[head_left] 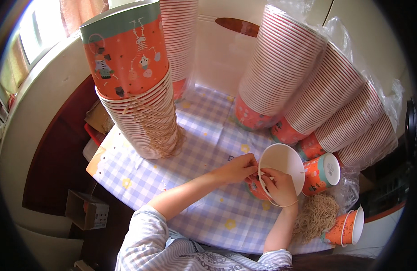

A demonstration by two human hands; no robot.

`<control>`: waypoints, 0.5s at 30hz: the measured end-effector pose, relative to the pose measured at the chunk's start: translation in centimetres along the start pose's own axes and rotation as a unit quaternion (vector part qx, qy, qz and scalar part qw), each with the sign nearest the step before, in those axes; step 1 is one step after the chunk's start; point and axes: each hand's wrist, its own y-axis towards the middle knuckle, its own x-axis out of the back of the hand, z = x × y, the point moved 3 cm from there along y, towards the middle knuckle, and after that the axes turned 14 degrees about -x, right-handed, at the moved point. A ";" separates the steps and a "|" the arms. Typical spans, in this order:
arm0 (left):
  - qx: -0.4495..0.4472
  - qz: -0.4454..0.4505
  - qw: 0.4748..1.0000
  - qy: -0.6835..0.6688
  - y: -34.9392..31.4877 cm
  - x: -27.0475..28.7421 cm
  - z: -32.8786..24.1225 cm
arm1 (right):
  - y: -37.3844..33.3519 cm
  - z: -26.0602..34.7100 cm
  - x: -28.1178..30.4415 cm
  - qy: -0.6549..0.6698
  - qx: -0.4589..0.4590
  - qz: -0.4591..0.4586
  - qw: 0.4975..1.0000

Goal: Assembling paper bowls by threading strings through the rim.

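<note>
At left rim of open paper bucket (287,165) on checked cloth (204,198), near cord heap (318,216): left hand (242,169), right hand (280,186) bunched close, hold too hidden to tell. Step looks like stringing; next calls for steady pinch.

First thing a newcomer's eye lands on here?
Probably the tall stack of orange buckets at left, beige string draped down its side. Next, the leaning, plastic-wrapped stacks at upper right. Then the left hand and right hand at the left rim of a white-lined bucket, right of centre.
</note>
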 end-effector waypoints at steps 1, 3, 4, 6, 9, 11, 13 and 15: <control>0.000 0.001 1.000 0.000 0.0 0.0 0.0 | 0.0 0.1 0.0 0.000 0.000 -0.001 1.000; 0.002 0.005 0.999 -0.031 0.0 0.0 0.2 | -0.1 0.2 0.1 -0.015 0.010 -0.014 1.000; 0.002 0.008 0.999 -0.032 0.0 0.0 0.2 | 0.0 0.1 0.1 -0.015 0.008 -0.016 1.000; 0.002 0.020 1.000 -0.017 0.1 0.0 0.3 | 0.0 0.0 0.1 -0.033 0.041 -0.006 0.999; -0.001 0.024 1.000 -0.018 0.2 0.0 0.9 | -0.1 0.8 0.2 -0.050 0.064 -0.002 0.997; 0.003 0.027 0.999 -0.020 0.1 0.0 1.0 | 0.0 0.7 0.0 -0.060 0.062 -0.005 0.996; 0.008 0.029 0.999 -0.024 0.0 -0.1 1.0 | 0.1 0.8 -0.1 -0.070 0.059 -0.007 0.996; 0.007 0.020 0.999 -0.035 0.0 -0.4 0.7 | -0.1 0.8 0.1 -0.087 0.052 -0.016 0.995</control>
